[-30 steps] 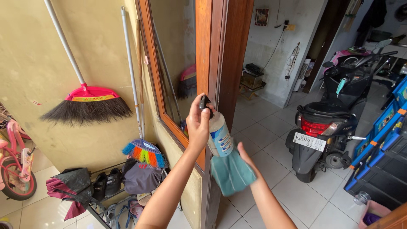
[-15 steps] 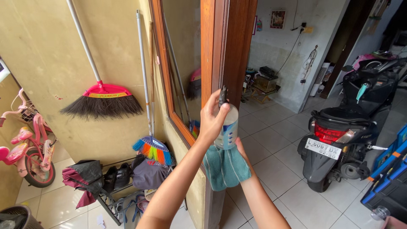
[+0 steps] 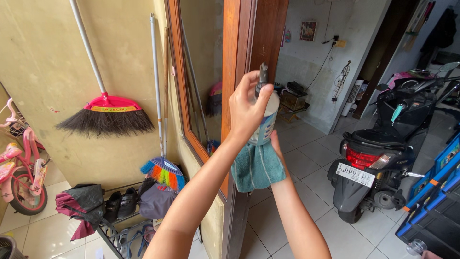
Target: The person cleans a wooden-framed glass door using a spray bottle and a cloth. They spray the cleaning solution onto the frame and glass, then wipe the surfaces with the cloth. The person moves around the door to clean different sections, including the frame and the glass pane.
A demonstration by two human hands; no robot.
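My left hand (image 3: 245, 109) is raised and wrapped around a clear spray bottle (image 3: 267, 121) with a blue label and a dark nozzle on top. The bottle is upright, close to the brown wooden frame (image 3: 235, 43) of a glass pane (image 3: 201, 62). My right hand (image 3: 276, 144) sits just under the bottle, mostly hidden, and holds a teal cloth (image 3: 257, 168) that hangs down from it.
A pink broom (image 3: 106, 113) and a rainbow-bristled broom (image 3: 163, 171) lean on the yellow wall at left, above a shoe rack (image 3: 120, 211). A child's pink bicycle (image 3: 19, 172) stands far left. A black scooter (image 3: 378, 153) and blue crates (image 3: 433, 192) are at right.
Both hands have risen along the wooden frame, lifting the bottle and cloth higher. The view has shifted slightly.
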